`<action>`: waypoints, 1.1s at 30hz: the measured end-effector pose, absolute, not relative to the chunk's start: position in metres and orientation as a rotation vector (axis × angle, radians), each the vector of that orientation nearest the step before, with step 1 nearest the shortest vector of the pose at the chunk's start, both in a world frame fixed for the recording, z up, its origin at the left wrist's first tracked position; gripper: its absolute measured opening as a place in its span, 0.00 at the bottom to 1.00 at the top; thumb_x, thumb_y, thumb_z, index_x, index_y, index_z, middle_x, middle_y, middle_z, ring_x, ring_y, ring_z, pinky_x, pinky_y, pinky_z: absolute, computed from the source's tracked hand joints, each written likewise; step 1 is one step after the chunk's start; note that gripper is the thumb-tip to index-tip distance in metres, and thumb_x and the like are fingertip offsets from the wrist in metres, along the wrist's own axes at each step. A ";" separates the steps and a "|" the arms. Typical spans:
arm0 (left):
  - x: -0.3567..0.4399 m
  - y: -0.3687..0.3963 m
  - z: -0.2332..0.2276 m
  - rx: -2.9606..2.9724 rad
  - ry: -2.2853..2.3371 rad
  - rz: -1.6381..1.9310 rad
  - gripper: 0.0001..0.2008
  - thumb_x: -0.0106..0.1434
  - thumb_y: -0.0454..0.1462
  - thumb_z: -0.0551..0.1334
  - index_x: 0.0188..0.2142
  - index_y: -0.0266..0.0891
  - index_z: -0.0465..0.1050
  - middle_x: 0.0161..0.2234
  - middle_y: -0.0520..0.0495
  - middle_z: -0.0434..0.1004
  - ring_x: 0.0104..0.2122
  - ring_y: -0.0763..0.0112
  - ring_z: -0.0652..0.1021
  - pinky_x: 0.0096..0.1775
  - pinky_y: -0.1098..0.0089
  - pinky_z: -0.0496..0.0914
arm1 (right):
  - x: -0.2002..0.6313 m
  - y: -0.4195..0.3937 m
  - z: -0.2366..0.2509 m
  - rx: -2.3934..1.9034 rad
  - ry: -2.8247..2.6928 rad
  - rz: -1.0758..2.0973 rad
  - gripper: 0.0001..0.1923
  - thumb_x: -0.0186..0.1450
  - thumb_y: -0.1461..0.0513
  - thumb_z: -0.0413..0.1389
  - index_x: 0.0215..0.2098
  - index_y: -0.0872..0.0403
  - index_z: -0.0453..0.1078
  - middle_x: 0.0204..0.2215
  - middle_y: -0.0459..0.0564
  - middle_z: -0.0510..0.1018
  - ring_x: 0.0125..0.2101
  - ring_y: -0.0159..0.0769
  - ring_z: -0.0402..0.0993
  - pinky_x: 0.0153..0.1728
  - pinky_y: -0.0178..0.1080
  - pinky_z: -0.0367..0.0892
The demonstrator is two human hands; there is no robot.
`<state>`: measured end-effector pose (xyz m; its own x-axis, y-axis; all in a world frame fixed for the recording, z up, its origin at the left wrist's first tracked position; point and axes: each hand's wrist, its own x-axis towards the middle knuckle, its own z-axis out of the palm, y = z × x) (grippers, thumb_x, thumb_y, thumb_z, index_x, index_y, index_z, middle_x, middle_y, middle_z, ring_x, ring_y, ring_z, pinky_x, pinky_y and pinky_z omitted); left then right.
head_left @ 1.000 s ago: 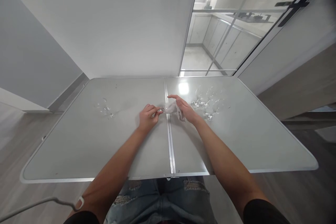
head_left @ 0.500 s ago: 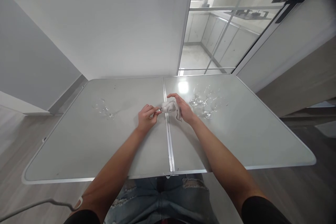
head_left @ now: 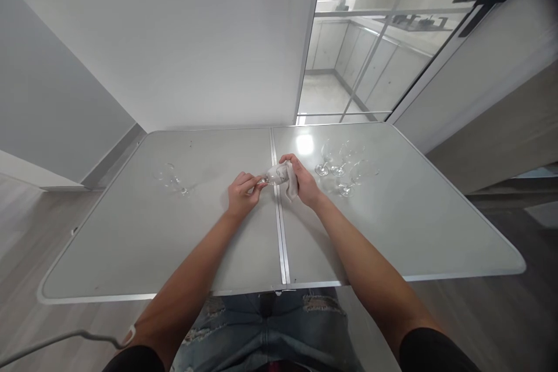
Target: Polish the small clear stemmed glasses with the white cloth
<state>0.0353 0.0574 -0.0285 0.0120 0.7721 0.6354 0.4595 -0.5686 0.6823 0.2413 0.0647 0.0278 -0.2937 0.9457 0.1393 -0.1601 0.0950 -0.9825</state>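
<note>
Over the table's middle seam a stemmed wine glass (head_left: 274, 175) lies sideways in the air, its bowl turned to the right. My left hand (head_left: 244, 193) pinches it by the stem end, with the foot mostly hidden by the fingers. At the mouth of the bowl, my right hand (head_left: 304, 182) is closed on a white cloth (head_left: 292, 180). Part of the cloth shows through the clear bowl, and a loose end hangs down below the hand. The right thumb and fingers curve around the rim side of the glass.
Several clear stemmed glasses (head_left: 345, 189) stand on the right half of the folding table (head_left: 414, 232). Another clear glass (head_left: 174, 181) is on the left half. A wall (head_left: 209, 58) borders the far edge, with a glazed door (head_left: 370, 64) beside it. A grey cable (head_left: 65, 337) runs at the lower left.
The white cloth has shifted within the glass toward the rim, leaving more of the clear bowl showing. My right hand has turned slightly around the rim; my left keeps its pinch on the stem.
</note>
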 end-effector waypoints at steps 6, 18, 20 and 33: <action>0.033 0.060 -0.028 2.125 1.327 1.586 0.06 0.64 0.44 0.66 0.37 0.49 0.83 0.25 0.49 0.72 0.27 0.67 0.67 0.34 0.64 0.60 | 0.239 0.061 0.032 -0.862 -1.354 1.348 0.27 0.69 0.38 0.45 0.55 0.45 0.62 0.27 0.44 0.67 0.27 0.36 0.63 0.31 0.37 0.62; 0.038 0.059 -0.031 2.150 1.301 1.592 0.07 0.62 0.44 0.69 0.38 0.48 0.83 0.25 0.49 0.73 0.28 0.68 0.69 0.33 0.66 0.63 | 0.246 0.065 0.027 -0.870 -1.483 1.366 0.24 0.70 0.38 0.41 0.47 0.46 0.62 0.27 0.43 0.62 0.23 0.34 0.56 0.25 0.37 0.57; 0.039 0.059 -0.030 2.149 1.299 1.589 0.07 0.62 0.44 0.69 0.38 0.46 0.83 0.26 0.49 0.73 0.28 0.69 0.69 0.33 0.67 0.63 | 0.246 0.065 0.025 -0.880 -1.593 1.237 0.24 0.71 0.39 0.40 0.48 0.46 0.61 0.27 0.44 0.63 0.25 0.35 0.57 0.28 0.38 0.58; 0.037 0.059 -0.020 1.907 1.187 1.441 0.11 0.64 0.46 0.67 0.36 0.42 0.83 0.25 0.50 0.71 0.26 0.72 0.68 0.28 0.68 0.60 | 0.260 0.074 0.015 -0.748 -2.220 0.406 0.21 0.74 0.50 0.42 0.57 0.52 0.61 0.37 0.52 0.75 0.40 0.45 0.69 0.54 0.53 0.50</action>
